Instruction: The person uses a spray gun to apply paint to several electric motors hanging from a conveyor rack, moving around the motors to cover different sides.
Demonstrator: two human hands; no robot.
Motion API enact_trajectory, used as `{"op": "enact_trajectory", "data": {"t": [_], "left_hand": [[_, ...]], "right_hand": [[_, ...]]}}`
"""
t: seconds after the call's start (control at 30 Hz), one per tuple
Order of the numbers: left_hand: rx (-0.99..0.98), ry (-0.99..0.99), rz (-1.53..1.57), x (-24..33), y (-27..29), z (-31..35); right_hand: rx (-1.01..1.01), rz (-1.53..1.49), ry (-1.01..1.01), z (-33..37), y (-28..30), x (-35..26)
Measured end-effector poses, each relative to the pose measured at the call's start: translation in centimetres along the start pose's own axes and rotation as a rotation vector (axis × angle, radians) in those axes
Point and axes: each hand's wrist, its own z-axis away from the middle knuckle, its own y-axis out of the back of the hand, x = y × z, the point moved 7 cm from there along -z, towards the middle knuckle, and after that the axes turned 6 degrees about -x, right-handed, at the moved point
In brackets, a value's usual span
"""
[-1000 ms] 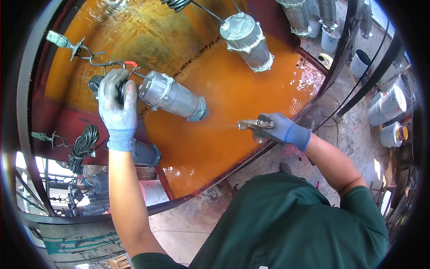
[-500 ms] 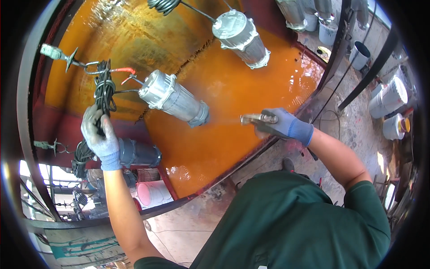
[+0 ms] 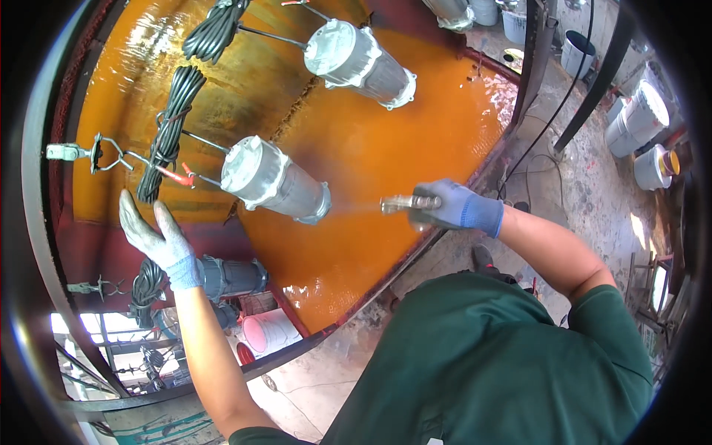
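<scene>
My right hand (image 3: 458,205), in a blue-grey glove, is closed round a metal spray gun (image 3: 408,203). A faint mist runs from its nozzle to the lower end of a silver cylindrical pump (image 3: 274,182). That pump hangs tilted from a hook (image 3: 111,154), with a coiled black cable (image 3: 172,122) beside it. Just below the coil is my left hand (image 3: 157,236), gloved, fingers apart and holding nothing. A second silver pump (image 3: 360,63) hangs farther back. Near my left wrist hangs a dark grey pump (image 3: 231,276) with its own cable coil (image 3: 148,289).
Behind the pumps stands an orange-stained booth wall (image 3: 393,141) with a dark red rim. White and grey buckets (image 3: 636,119) stand on the concrete floor at right, and a pink-topped bucket (image 3: 271,331) sits below. A black hose (image 3: 552,122) runs down at right.
My left hand has come away from the cable coil and opened. The hanging pump has turned slightly, its coil swinging past the hook. The spray gun stays aimed at the pump.
</scene>
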Motion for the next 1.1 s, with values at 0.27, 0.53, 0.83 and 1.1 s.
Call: {"op": "enact_trajectory", "data": {"t": [0.27, 0.53, 0.83, 1.1], "left_hand": [[-0.009, 0.06, 0.392, 7.3, -0.4, -6.0], [-0.085, 0.376, 0.515, 3.8, 0.2, -2.4], [-0.142, 0.483, 0.393, -0.7, 1.8, 1.9], [-0.141, 0.402, 0.179, -0.8, 1.5, 2.3]], "right_hand": [[-0.019, -0.009, 0.031, -0.5, -0.6, 0.1], [0.047, 0.046, 0.042, -2.4, 0.6, 1.8], [0.07, 0.134, 0.325, -3.0, 0.7, -1.9], [0.113, 0.195, 0.296, -4.8, 1.7, -3.2]]}}
